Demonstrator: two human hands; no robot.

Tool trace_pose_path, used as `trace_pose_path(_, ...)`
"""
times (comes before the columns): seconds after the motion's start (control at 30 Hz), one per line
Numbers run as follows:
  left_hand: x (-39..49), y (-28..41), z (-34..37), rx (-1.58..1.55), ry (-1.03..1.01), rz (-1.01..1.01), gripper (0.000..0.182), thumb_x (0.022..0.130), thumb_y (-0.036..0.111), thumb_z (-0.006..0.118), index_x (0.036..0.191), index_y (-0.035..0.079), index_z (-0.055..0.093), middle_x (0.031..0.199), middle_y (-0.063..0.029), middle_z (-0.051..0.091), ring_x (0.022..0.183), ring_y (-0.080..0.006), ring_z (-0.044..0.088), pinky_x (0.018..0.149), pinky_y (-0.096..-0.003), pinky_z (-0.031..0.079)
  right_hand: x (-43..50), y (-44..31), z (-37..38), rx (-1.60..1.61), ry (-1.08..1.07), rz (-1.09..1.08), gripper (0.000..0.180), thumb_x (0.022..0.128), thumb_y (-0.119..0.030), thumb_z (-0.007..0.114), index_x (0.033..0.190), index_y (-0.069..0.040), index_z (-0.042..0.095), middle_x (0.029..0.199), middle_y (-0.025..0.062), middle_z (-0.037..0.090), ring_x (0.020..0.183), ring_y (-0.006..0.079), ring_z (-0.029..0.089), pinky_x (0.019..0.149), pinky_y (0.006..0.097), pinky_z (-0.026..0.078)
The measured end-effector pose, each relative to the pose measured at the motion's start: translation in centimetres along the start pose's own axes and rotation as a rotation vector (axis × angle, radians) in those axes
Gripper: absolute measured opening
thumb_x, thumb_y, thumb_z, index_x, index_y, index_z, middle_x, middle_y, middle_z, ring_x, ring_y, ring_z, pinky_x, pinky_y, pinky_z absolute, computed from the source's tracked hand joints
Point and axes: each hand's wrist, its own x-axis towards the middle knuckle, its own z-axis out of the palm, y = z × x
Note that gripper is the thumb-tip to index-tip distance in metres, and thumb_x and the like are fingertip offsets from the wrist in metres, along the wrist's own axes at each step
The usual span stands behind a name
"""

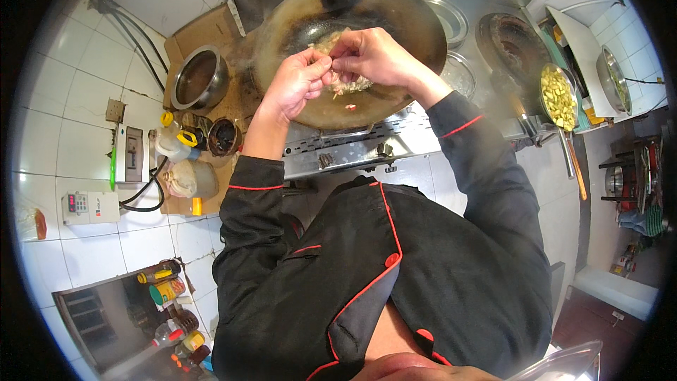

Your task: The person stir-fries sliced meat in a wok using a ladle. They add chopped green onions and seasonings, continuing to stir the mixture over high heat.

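Over a large wok [418, 37] my left hand [301, 80] and my right hand [370, 55] meet at their fingertips. The thumb and fingers of each are pinched together. Whatever lies between them is too small and too covered to make out. Beneath the hands, pale chopped food [357, 84] sits in the bottom of the wok, partly hidden by them. A small red-and-white bit [350, 107] lies on the wok's near slope. Steam hazes the wok's left side.
Left of the wok are a steel pot [198, 78], a bowl of dark sauce [223, 136] and a plastic jug [193, 179]. Stove knobs [384, 149] line the front edge. To the right are an empty burner [513, 45] and a strainer of cut pale-green vegetable [558, 96] with its handle jutting out.
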Motion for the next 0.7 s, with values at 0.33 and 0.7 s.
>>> trace_pose_path(0.33,2.4,0.4,-1.9,-0.004,-0.203,-0.134,0.017,0.11,0.024,0.065,0.104,0.007,0.063,0.082,0.0027,0.06,0.054,0.0013,0.037,0.047,-0.0154,0.028,1.1,1.4,-1.5,0.22,-0.143,0.051,0.012,0.102,-0.005,0.072,0.11,0.004,0.071,0.09,0.0091,0.076,0.077,0.0154,0.076,0.068,0.0299,0.062)
trace_pose_path(0.7,3.8,-0.3,-1.3,0.045,-0.098,-0.084,0.022,0.105,0.027,0.073,0.1,0.007,0.065,0.078,0.0023,0.062,0.054,0.0,0.042,0.047,-0.0179,0.027,1.6,2.1,-2.2,0.249,-0.108,0.138,0.009,0.1,-0.004,0.073,0.105,0.003,0.069,0.09,0.007,0.075,0.077,0.0142,0.074,0.069,0.0285,0.06)
